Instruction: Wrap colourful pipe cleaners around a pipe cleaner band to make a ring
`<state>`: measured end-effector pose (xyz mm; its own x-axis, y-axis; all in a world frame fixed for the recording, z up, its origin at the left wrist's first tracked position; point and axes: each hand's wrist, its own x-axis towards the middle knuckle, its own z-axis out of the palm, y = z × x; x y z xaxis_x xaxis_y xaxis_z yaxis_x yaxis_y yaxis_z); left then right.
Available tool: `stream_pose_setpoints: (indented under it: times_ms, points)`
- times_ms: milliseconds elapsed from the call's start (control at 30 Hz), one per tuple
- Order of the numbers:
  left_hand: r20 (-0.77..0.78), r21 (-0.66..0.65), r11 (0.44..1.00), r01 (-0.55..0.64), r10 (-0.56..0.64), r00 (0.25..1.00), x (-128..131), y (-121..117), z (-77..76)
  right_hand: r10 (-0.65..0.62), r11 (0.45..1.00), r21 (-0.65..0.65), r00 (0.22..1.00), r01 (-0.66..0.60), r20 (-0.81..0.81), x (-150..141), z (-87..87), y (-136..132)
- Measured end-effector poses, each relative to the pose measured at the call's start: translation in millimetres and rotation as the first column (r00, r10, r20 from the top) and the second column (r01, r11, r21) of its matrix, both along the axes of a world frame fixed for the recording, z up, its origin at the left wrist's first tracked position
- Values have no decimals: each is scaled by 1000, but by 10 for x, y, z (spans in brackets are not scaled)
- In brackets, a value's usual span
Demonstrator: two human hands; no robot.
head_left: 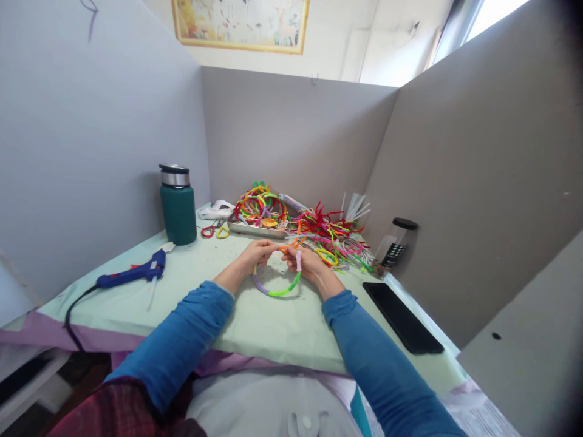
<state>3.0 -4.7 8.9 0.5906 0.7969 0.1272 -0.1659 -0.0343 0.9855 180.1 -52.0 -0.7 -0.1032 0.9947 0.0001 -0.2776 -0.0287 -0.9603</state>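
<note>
Both my hands meet over the middle of the table on a ring wrapped in fuzzy pipe cleaner (279, 290), with purple, green and pink sections. My left hand (255, 254) is closed on the top left of the ring. My right hand (306, 262) is closed on its top right, where an orange pipe cleaner (291, 245) runs between my fingers. The ring's lower arc hangs just above the pale green tablecloth (218, 285).
A metal tray (255, 227) of wrapped rings and a heap of loose pipe cleaners (334, 240) lie behind my hands. A blue glue gun (132, 274), green flask (177, 206) and scissors (215, 230) are to the left. A black phone (401, 315) and clear jar (395, 244) are to the right. Grey partitions enclose the table.
</note>
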Motion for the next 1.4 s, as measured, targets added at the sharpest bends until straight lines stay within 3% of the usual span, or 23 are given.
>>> stream_pose_setpoints:
  times_ms: [333,567,1133,1400]
  points:
    - [-139,-42,980,194,-198,970,-29,-79,36,34,997,66,998,-37,49,43,-51,18]
    - [-219,-73,951,301,-310,925,-45,-143,72,-26,994,107,991,12,132,9,-76,22]
    - [-237,-68,969,238,-247,940,-21,-126,49,-243,948,258,947,186,210,16,-101,82]
    - [-249,-48,977,206,-212,945,-12,-102,11,-279,943,252,928,217,248,17,-96,84]
